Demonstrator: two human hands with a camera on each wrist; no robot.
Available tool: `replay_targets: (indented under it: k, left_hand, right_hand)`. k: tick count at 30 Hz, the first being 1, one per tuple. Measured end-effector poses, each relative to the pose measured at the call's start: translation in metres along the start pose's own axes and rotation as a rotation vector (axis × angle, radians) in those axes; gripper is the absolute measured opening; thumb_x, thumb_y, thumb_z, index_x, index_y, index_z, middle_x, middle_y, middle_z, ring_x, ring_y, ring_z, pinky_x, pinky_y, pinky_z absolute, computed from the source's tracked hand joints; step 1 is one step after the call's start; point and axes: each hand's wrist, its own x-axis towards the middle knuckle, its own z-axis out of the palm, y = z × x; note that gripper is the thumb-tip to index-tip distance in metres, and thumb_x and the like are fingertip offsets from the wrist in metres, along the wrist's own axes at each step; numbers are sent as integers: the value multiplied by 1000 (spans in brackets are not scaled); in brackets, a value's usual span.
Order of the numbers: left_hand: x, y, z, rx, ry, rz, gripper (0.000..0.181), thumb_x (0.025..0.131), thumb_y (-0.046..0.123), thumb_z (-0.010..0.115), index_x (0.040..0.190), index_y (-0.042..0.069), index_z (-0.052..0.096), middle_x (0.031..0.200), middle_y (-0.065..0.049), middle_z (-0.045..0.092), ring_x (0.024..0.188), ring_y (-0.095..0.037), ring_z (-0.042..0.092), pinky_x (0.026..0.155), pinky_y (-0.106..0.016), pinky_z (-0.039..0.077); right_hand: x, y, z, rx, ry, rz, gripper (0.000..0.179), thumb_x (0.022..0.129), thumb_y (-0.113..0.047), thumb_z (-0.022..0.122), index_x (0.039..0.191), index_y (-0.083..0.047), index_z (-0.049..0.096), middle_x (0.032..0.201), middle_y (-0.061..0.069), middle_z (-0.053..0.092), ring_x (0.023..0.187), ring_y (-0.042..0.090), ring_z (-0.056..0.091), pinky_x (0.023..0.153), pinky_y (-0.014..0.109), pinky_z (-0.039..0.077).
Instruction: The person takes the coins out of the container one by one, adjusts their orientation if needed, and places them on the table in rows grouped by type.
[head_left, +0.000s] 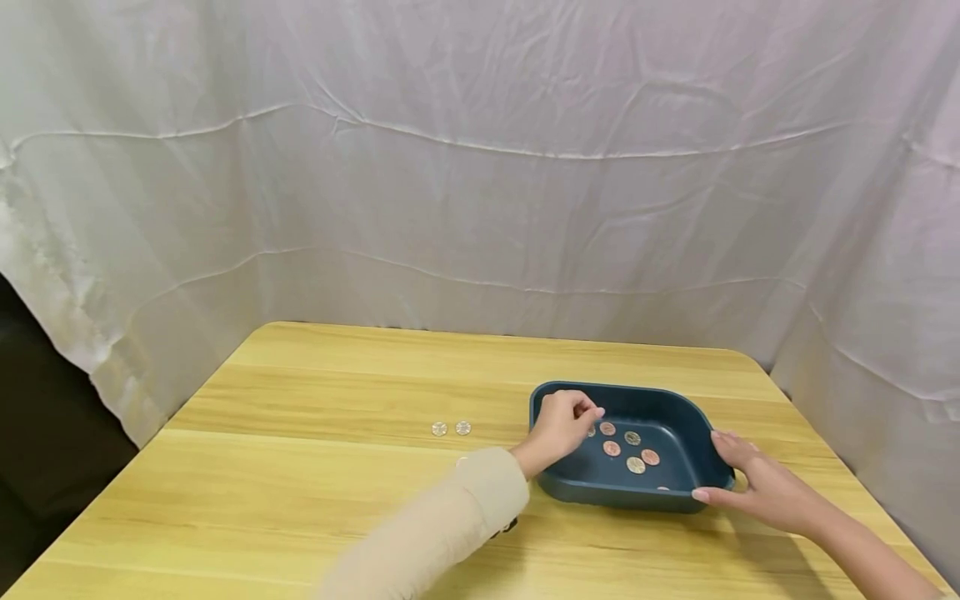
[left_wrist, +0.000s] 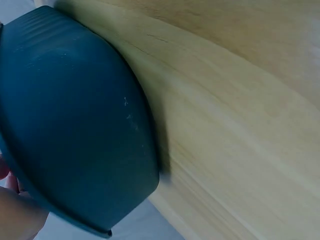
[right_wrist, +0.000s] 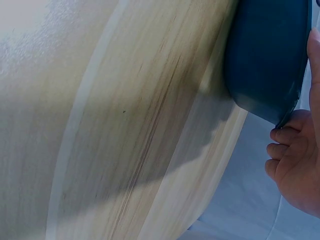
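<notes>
Coins (head_left: 463, 427): two side by side on bench (head_left: 300, 475), well apart from tub (head_left: 615, 495), at its nine o'clock. Just beside the pair, at six o'clock, a third, mostly hidden behind sleeve (head_left: 457, 521). Inside tub, at ten o'clock, left hand (head_left: 564, 423), fingers bent above the coins there; cannot tell whether gripping one. From tub's middle to five o'clock, more coins, coppery and silvery. At tub's four o'clock, right hand (head_left: 768, 486), grasping the wall between thumb and fingers.
</notes>
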Motion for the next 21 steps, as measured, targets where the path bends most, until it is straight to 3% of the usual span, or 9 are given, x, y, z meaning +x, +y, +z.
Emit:
replay_targets:
  k: [5,11,16,21]
  left_hand:
    - [7,1,17,41,1,-28,16,90,16,60,82,4,68,68,-5,63,53,-2,43,48,-14,35]
    - [15,3,35,125,-21,-125,11,88,15,63,81,9,68,72,1,63,59,-3,49,55,-15,41]
    - [21,4,50,293,-21,-236,13,85,18,67,73,13,65,66,5,61,57,-5,52,57,-19,43]
    - [23,4,63,468,-51,-245,13,81,19,72,71,15,64,71,6,63,64,-7,56,60,-22,45]
  right_hand:
    - [0,0,0,-3,7,-5,91,76,-41,72,134,17,33,137,39,32,123,56,31,91,68,31]
    - [0,0,0,3,18,-14,91,76,-41,73,134,17,34,137,39,33,123,56,32,91,67,31]
    - [0,2,0,2,21,-14,90,76,-41,73,133,17,34,137,39,33,123,56,32,91,67,31]
    - [-1,2,0,9,21,-9,91,76,-40,73,134,17,33,137,38,32,123,55,32,91,67,31]
